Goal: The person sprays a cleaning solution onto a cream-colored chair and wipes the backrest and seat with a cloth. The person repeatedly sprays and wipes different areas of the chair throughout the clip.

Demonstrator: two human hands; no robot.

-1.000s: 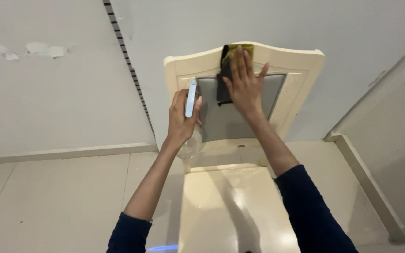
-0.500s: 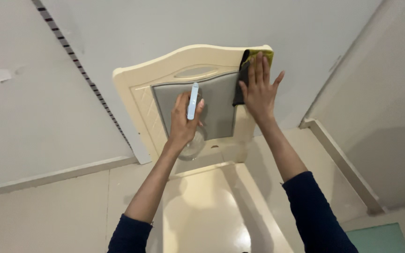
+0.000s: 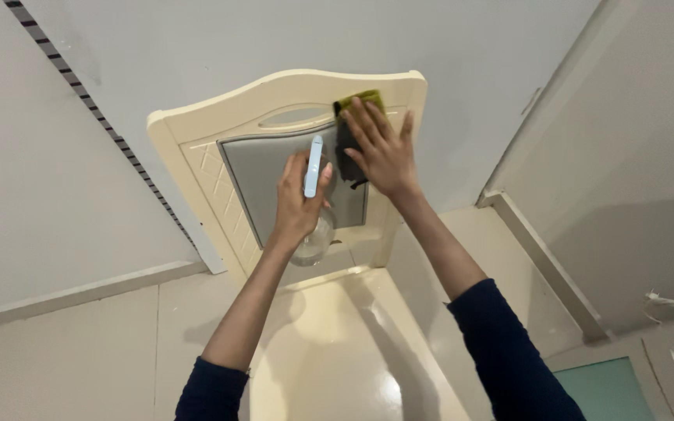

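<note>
Against the pale grey wall stands a cream wooden chair (image 3: 196,148) with a grey padded back. Her right hand (image 3: 380,148) lies flat, fingers spread, pressing a green-and-black cloth (image 3: 346,129) there; left hand (image 3: 296,201), just beside, grips a clear spray bottle (image 3: 315,204).

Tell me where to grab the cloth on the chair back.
Take the cloth by its dark lower end hanging free below the right hand, coming from the grey panel side. The green upper end is pinned flat against the chair back, leaving no edge to pinch.
</note>
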